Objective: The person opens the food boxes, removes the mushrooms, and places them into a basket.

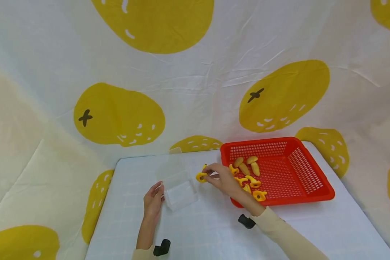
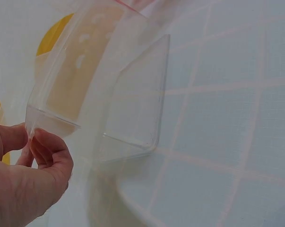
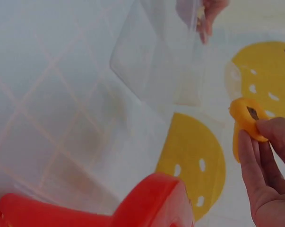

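On the left of the table, my left hand point(image 1: 153, 202) pinches the edge of a clear plastic box point(image 1: 182, 195) between thumb and fingers. The box's see-through flap stands up at its far side; in the left wrist view the box wall point(image 2: 137, 99) rises from the cloth. My right hand point(image 1: 226, 180) pinches a yellow trumpet-shaped mushroom point(image 1: 200, 177) by thumb and fingertips, held in the air just right of the box. Its rounded rim and dark hollow show in the right wrist view, above the fingertips point(image 3: 246, 142).
A red plastic basket point(image 1: 326, 191) stands on the right of the table. Several more yellow mushrooms point(image 1: 255, 182) and two brown-capped mushrooms point(image 1: 254, 167) lie in its left part. My right forearm crosses over its near left corner. A fruit-print cloth point(image 1: 195, 72) hangs behind the table.
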The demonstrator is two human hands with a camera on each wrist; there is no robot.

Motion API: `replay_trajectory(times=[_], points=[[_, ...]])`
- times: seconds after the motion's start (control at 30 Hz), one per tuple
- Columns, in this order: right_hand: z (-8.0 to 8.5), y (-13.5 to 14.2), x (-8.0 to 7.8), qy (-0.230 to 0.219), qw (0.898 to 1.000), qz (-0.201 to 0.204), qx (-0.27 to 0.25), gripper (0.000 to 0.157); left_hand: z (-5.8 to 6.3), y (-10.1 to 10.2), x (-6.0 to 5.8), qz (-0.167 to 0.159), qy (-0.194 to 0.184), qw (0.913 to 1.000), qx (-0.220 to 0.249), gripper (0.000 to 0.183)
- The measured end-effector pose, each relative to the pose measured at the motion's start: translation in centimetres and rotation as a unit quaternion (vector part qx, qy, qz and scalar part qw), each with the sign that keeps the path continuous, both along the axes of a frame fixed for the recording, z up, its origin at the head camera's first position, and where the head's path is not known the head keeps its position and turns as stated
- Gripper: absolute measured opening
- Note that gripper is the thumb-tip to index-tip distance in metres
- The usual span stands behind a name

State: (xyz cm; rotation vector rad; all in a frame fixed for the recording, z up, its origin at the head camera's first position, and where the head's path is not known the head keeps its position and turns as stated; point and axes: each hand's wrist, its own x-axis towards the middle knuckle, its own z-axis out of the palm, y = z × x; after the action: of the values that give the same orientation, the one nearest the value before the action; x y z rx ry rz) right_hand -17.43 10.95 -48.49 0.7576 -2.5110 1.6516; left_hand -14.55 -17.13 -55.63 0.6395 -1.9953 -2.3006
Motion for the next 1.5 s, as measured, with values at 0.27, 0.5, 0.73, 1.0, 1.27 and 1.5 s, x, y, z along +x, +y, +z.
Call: replay_trajectory(times=[0.27, 0.5, 0.73, 1.0, 1.27, 1.5], points=[[-0.1, 2.6, 0.5, 0.005, 0.999, -0.053, -0.006, 0.019, -0.1, -0.2, 0.1, 0.001, 0.001, 1.0000, -0.008, 0.040], [-0.6, 5.5, 0.9, 0.015, 0.995, -0.094, -0.012, 0.022, -0.3, -0.4, -0.1, -0.003, -0.003, 0.9999, -0.010, 0.040], [-1.4, 8.3, 1.9, 0.010, 0.990, -0.138, -0.004, 0.021, -0.3, -0.4, 0.0, -0.002, 0.002, 1.0000, 0.000, 0.039], [-2.3, 11.2, 2.7, 0.044, 0.983, -0.175, 0.031, 0.023, -0.1, -0.4, 0.1, 0.000, 0.001, 1.0000, -0.006, 0.042], [-3.4, 14.4, 3.5, 0.059, 0.976, -0.199, 0.061, 0.024, -0.1, -0.2, 0.1, -0.002, -0.006, 1.0000, -0.007, 0.044], [-4.0, 16.8, 4.2, 0.053, 0.970, -0.216, 0.097, 0.025, -0.2, -0.1, 0.0, 0.001, -0.004, 1.0000, -0.004, 0.042]])
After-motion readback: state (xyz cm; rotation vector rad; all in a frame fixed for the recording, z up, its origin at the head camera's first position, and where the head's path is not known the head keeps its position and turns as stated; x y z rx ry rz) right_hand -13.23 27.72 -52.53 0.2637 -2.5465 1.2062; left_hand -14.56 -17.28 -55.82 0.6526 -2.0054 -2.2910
